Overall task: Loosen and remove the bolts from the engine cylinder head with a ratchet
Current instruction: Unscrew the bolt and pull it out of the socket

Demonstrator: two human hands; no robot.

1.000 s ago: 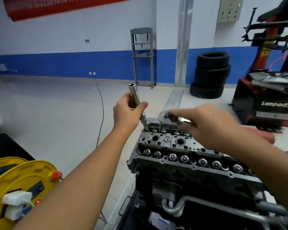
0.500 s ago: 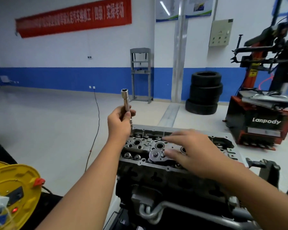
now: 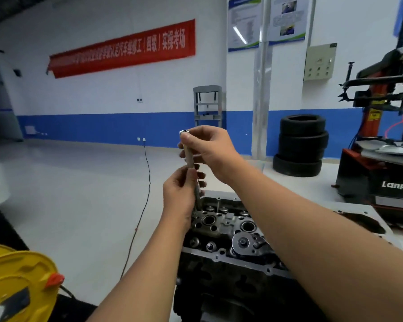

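The grey engine cylinder head (image 3: 228, 259) sits low in the middle of the view, its bolt holes and valve seats showing. A long silver socket (image 3: 188, 156) stands upright above its far left corner, with a thin rod (image 3: 197, 196) hanging from its lower end. My left hand (image 3: 179, 194) grips the lower part of the socket and the rod. My right hand (image 3: 209, 147) pinches the socket's top end between thumb and fingers. The ratchet's round head (image 3: 242, 243) lies on the cylinder head, under my right forearm, which hides its handle.
A yellow cable reel (image 3: 16, 282) stands at the lower left. A black cord (image 3: 147, 182) runs across the pale floor. Stacked tyres (image 3: 300, 145) and a red tyre changer (image 3: 382, 177) stand at the right, a grey press frame (image 3: 207, 105) by the wall.
My right hand has left the ratchet lying on the cylinder head and risen to pinch the socket's top. My left hand still holds the socket. The view has tilted upward.
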